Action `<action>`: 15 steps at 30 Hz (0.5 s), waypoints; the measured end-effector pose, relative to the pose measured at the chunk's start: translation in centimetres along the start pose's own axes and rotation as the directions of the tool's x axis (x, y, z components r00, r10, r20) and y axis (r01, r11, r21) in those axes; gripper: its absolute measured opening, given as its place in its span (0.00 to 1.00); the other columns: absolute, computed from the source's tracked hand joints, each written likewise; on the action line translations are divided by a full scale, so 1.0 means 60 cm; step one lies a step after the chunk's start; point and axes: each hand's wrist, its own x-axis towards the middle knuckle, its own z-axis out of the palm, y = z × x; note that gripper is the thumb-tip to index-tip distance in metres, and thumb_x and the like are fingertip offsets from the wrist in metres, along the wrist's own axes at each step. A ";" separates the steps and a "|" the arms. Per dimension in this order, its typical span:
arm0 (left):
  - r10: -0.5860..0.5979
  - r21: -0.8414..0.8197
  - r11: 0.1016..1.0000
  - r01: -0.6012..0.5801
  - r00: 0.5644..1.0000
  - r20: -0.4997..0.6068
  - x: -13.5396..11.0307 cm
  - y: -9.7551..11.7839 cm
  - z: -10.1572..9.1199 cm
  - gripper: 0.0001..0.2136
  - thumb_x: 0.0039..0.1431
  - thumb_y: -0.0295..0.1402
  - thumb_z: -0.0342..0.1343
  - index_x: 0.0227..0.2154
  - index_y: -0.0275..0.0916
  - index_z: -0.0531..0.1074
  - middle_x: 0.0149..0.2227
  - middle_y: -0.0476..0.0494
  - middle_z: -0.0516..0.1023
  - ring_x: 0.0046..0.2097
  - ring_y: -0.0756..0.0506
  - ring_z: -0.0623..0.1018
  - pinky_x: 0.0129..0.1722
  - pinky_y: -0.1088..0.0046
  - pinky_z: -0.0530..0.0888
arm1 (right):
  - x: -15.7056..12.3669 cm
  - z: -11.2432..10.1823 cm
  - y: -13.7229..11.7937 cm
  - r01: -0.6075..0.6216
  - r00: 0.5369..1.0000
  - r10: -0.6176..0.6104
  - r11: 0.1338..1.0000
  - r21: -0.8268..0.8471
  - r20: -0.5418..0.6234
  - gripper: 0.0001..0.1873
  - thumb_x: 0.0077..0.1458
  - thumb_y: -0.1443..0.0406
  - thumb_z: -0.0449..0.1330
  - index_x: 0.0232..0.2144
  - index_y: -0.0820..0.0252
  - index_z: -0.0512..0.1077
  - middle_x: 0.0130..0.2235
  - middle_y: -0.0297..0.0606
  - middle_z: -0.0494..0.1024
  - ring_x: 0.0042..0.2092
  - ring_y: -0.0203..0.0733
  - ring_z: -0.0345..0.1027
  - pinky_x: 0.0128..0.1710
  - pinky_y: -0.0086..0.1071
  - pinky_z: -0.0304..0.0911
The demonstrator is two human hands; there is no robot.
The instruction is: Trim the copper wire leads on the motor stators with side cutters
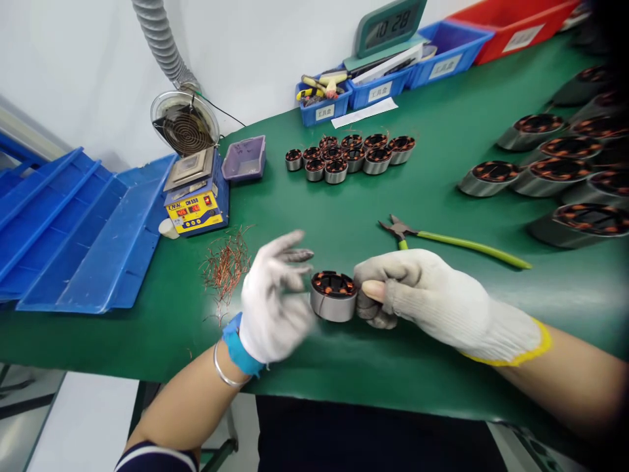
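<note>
A motor stator (334, 305), a steel ring with copper windings and black inner parts, is in front of me between my hands. My right hand (417, 295), in a white knit glove with a yellow cuff, is closed at the stator's right side. Its thumb presses on the curled fingers, which touch or nearly touch the ring; whatever is pinched there is hidden. To the left of the stator, my gloved left hand (278, 298) has its fingers apart and blurred by motion, holding nothing. Green-handled cutting pliers (457, 246) lie beyond my right hand.
Copper wire offcuts (226, 265) lie left. Behind them stand a yellow-and-blue solder pot (196, 206), a purple tray (244, 158) and a fume fan (184, 124). Smaller stators (337, 170) are grouped mid-table; larger stators (553, 176) stand right. Tool bins (324, 113) line the back; blue trays (98, 229) are left.
</note>
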 end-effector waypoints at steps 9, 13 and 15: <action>-0.195 -0.430 0.846 0.315 0.934 0.301 0.026 -0.007 -0.002 0.30 0.48 0.46 0.67 0.51 0.40 0.64 0.44 0.38 0.76 0.31 0.46 0.80 0.24 0.74 0.76 | 0.006 -0.005 0.004 -0.052 0.992 0.051 0.999 -0.006 -0.120 0.26 0.42 0.44 0.68 0.22 0.61 0.70 0.21 0.37 0.72 0.20 0.34 0.63 0.19 0.27 0.60; 0.131 -0.200 0.973 -0.118 0.990 0.055 -0.007 0.009 0.003 0.17 0.49 0.46 0.66 0.35 0.41 0.73 0.62 0.36 0.63 0.56 0.35 0.74 0.51 0.55 0.76 | 0.005 0.001 -0.002 -0.083 0.990 0.097 0.988 0.130 -0.106 0.29 0.35 0.41 0.69 0.22 0.61 0.69 0.19 0.35 0.69 0.17 0.32 0.59 0.15 0.27 0.57; 0.133 -0.064 0.989 -0.133 0.991 -0.015 -0.019 0.015 0.007 0.18 0.49 0.52 0.64 0.28 0.41 0.73 0.64 0.39 0.61 0.58 0.33 0.71 0.53 0.52 0.74 | 0.004 0.004 -0.004 -0.083 0.991 0.095 0.987 0.135 -0.090 0.30 0.35 0.40 0.68 0.20 0.60 0.68 0.18 0.34 0.68 0.16 0.32 0.57 0.14 0.28 0.56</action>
